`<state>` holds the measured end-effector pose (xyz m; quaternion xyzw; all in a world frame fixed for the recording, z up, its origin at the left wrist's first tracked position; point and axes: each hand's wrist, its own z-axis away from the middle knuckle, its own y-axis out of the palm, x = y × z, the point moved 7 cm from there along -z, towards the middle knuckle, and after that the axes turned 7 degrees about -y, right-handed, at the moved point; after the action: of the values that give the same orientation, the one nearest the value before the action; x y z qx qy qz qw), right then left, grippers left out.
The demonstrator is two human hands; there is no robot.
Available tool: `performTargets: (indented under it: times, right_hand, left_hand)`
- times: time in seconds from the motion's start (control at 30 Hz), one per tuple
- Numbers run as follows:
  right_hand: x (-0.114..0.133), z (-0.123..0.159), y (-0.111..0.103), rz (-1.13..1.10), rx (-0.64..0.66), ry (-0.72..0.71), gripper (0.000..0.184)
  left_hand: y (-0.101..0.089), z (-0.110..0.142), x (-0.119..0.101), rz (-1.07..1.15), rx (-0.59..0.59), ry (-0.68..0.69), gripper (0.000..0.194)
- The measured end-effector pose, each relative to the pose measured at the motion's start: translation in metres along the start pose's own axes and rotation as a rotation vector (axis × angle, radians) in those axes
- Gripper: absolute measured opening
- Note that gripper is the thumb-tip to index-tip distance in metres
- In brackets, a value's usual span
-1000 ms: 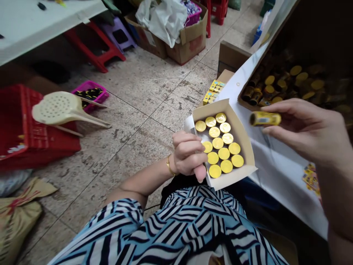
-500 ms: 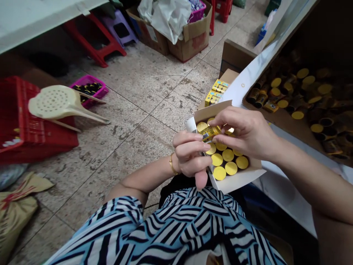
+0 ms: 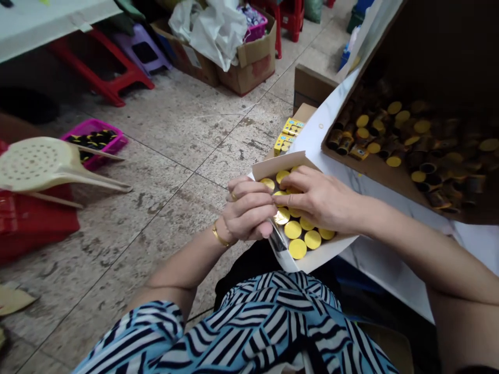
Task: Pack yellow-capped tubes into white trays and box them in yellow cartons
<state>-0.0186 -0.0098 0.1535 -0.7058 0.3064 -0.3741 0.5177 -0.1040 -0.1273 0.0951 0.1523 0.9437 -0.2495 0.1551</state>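
While a blue-and-white striped blouse (image 3: pixel 273 327) fills the bottom of the view, the left hand (image 3: pixel 249 208), with its gold bracelet (image 3: pixel 219 235) and ring (image 3: pixel 234 196), curls closed at the edge of a shallow cardboard carton (image 3: pixel 331 254), which sits tilted above the lap. The right hand (image 3: pixel 317 197) reaches across from the other side, its fingers (image 3: pixel 296 182) bent down over rows of gold-capped tubes (image 3: pixel 298 248) standing in the carton. Whether those fingers pinch a tube, the view does not show. A patch of crinkled foil (image 3: pixel 281 215) shines just beside the left hand. With the carton tilted and the hands crowded over it, a slip could spill tubes, and a stray finger could knock neighbouring ones out of line. To the right, a larger carton (image 3: pixel 370 179) of loose tubes rests on a white-covered table (image 3: pixel 384 249), near small yellow boxes (image 3: pixel 288 136). Farther off, a cream plastic chair (image 3: pixel 39 166), a magenta basket (image 3: pixel 93 140) and red stools (image 3: pixel 101 72) stand on the tiled floor (image 3: pixel 171 135).
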Motion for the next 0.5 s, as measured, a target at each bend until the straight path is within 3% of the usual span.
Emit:
performTargets:
  times: [0.07,0.1,0.17,0.2,0.27,0.33,0.4,0.5]
  right_hand:
    - [-0.009,0.019,-0.032,-0.038,-0.214,0.062,0.027]
    - [-0.021,0.033,-0.050,-0.008,-0.340,0.161,0.026]
    - [-0.054,0.073,-0.077,0.144,-0.522,0.468,0.023]
    - [-0.073,0.094,-0.083,0.227,-0.548,0.634,0.019]
    - [-0.112,0.128,-0.073,0.275,-0.457,0.877,0.010]
    - [-0.142,0.150,-0.048,0.231,-0.350,0.980,0.009]
    - [-0.158,0.159,-0.028,0.227,-0.329,0.986,0.021]
    - [-0.163,0.160,-0.018,0.252,-0.271,0.949,0.040]
  left_hand:
    - [-0.003,-0.018,-0.020,0.049,-0.052,0.215,0.041]
    - [-0.002,-0.026,-0.028,0.068,-0.061,0.281,0.040]
    - [0.005,-0.040,-0.037,0.102,-0.060,0.321,0.040]
    - [0.009,-0.044,-0.040,0.124,-0.065,0.327,0.039]
    - [0.017,-0.050,-0.043,0.170,-0.071,0.311,0.035]
    - [0.023,-0.052,-0.043,0.207,-0.057,0.279,0.033]
    - [0.030,-0.053,-0.043,0.233,0.018,0.272,0.032]
    - [0.034,-0.056,-0.045,0.233,0.141,0.301,0.030]
